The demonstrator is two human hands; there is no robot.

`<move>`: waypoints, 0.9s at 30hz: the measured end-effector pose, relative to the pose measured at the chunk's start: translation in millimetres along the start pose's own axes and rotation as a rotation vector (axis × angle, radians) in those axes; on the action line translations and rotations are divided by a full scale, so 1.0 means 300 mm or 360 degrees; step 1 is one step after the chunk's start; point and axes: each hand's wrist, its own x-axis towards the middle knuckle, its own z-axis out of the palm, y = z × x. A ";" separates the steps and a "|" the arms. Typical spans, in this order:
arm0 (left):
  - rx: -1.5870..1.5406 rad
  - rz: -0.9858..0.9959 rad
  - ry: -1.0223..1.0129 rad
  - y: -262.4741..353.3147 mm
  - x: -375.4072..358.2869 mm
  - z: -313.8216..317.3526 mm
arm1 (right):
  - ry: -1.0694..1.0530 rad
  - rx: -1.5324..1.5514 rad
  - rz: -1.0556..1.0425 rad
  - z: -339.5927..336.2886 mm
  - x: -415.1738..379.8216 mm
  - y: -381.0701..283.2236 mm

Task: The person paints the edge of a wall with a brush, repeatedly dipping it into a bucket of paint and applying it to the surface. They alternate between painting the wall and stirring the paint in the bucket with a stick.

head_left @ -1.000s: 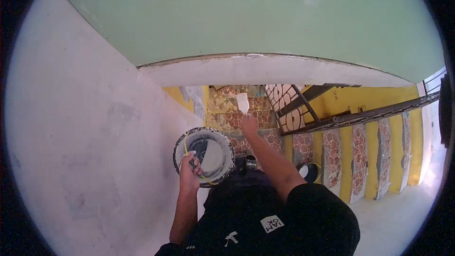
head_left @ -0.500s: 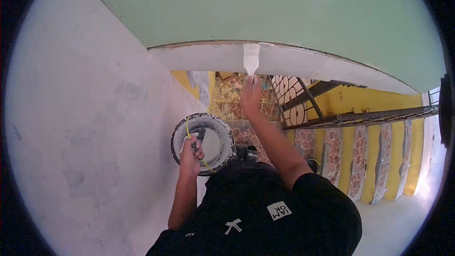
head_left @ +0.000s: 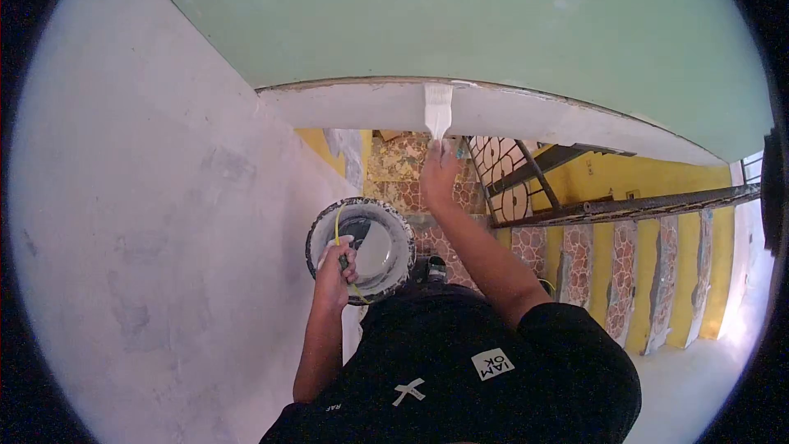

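My right hand (head_left: 440, 171) is closed around the handle of a paintbrush (head_left: 438, 109), whose broad head is coated white. The brush lies against the white beam (head_left: 353, 105), its tip close to the beam's upper edge. My left hand (head_left: 337, 267) is closed on the yellow handle (head_left: 338, 220) of a paint-spattered black bucket (head_left: 398, 220). Inside the bucket sits pale paint (head_left: 378, 248). Part of the bucket's rim is hidden behind my left hand and shirt.
A green surface (head_left: 460, 16) spans the top, above the beam. At left rises a patchy white wall (head_left: 164, 197). Stairs (head_left: 577, 267) with stone-patterned treads and yellow risers run down to the right, beside a metal railing (head_left: 641, 207). A decorative metal grille (head_left: 503, 173) stands behind it.
The brush and my right hand have shifted slightly down in view, away from the beam's upper edge. The bucket and my left hand appear a little farther right.
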 end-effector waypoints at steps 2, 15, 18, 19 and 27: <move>-0.0013 -0.0030 0.0009 -0.004 -0.008 -0.004 | -0.0014 0.0037 -0.0049 0.041 0.017 -0.002; 0.0050 -0.0164 0.0101 0.005 0.040 -0.045 | 0.0164 -0.0292 0.0521 0.228 0.070 0.412; 0.0040 -0.0154 0.0134 -0.019 0.042 -0.033 | 0.0029 -0.0499 0.0463 0.226 0.075 0.576; 0.0037 -0.0146 0.0159 -0.023 0.036 -0.028 | -0.0160 -0.0614 0.0285 0.221 0.074 0.650; 0.0020 -0.0077 0.0167 -0.036 0.038 0.016 | -0.0405 -0.0602 0.0793 0.030 -0.048 0.666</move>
